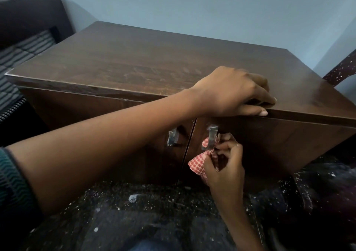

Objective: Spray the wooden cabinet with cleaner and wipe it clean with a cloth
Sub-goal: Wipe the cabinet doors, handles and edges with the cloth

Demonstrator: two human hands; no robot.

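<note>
A dark wooden cabinet (146, 62) fills the middle of the frame, its broad top running from the centre left to the right edge, with two doors below. Faint streaks and smudges show on the top near its front edge.

The left hand (234, 92) reaches across from the lower left of the frame and rests on the cabinet's front edge, right of centre. Its fingers lie flat on the top and the thumb presses against the front lip, so it grips the edge itself and holds no loose object. A dark patterned sleeve (13, 183) covers the arm at the far left edge.

The right hand (224, 166) comes up from the bottom of the frame, right of centre, and is closed on a red and white checked cloth (198, 163). The cloth is bunched and pressed against the metal handle (211, 137) of the right-hand door, partly wrapping its lower end. A second metal handle (172, 136) sits just left of the gap between the two doors, apart from the cloth.

A dark speckled floor (123, 212) spreads across the bottom of the frame. A plain pale blue wall (192, 4) rises behind the cabinet. Striped fabric (21, 50) lies at the left edge, beside dark furniture (28, 10) in the upper left.
</note>
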